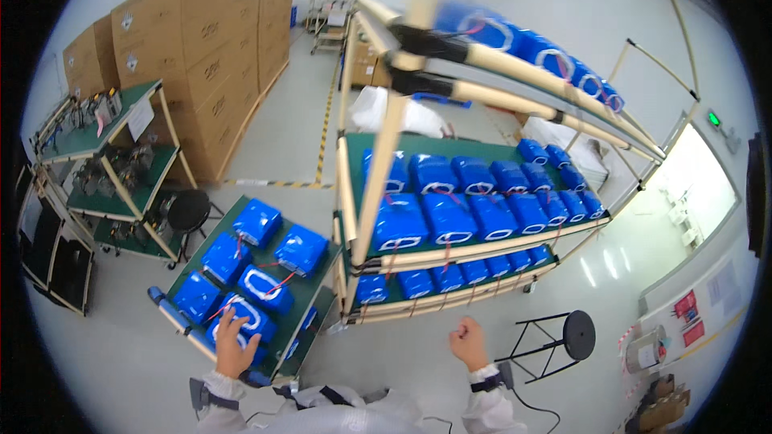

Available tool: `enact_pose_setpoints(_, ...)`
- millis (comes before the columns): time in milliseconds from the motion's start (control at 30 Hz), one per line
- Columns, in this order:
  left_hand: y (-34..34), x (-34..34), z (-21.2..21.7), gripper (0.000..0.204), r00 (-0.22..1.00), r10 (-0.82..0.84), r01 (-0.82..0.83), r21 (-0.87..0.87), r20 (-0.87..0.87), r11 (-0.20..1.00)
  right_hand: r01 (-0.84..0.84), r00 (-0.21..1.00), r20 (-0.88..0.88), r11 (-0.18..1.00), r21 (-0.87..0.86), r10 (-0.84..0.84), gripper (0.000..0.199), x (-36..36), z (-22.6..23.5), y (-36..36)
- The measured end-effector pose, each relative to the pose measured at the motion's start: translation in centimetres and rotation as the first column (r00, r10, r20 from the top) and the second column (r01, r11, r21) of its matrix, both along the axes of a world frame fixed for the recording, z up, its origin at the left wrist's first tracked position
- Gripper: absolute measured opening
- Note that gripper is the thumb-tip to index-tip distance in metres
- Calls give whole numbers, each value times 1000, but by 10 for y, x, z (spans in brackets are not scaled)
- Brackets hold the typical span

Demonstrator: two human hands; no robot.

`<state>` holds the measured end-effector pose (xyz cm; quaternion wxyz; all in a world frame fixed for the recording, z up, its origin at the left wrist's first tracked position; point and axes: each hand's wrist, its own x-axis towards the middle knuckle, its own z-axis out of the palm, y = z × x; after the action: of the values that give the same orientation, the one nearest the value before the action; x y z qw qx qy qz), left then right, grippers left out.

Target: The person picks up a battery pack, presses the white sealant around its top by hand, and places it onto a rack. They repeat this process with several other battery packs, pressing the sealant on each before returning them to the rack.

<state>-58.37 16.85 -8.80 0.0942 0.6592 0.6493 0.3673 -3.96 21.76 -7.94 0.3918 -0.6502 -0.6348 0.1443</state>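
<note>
Head view, from the left: the left hand (233, 343), fingers spread and thumb apart, appears to touch 1 blue pack (259, 331) at the near end of the cart's green worktop (308, 296); a sound hold would probably take its wrapped sides, clear of the white loop (259, 316) and loose red leads (285, 279). Farther right, the right hand (466, 341), curled closed around nothing visible, would best steady the pack's opposite side, well away from the loaded rack (450, 257).
</note>
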Motion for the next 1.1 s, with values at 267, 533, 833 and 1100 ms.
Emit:
enact_pose_setpoints(267,26,63,-56,63,989,91,-123,-319,-113,940,140,986,-111,974,179,-122,27,178,100,-40)
enact_pose_setpoints(533,63,91,-77,92,912,172,-398,-707,-372,584,-194,981,45,971,138,190,21,248,165,-51)
enact_pose_setpoints(833,30,211,-13,59,784,379,-614,-526,-491,589,79,994,39,937,340,-98,17,329,236,0)
enact_pose_setpoints(1100,114,343,-33,54,857,440,-515,-421,-268,747,-46,919,348,828,559,-184,32,424,417,111)
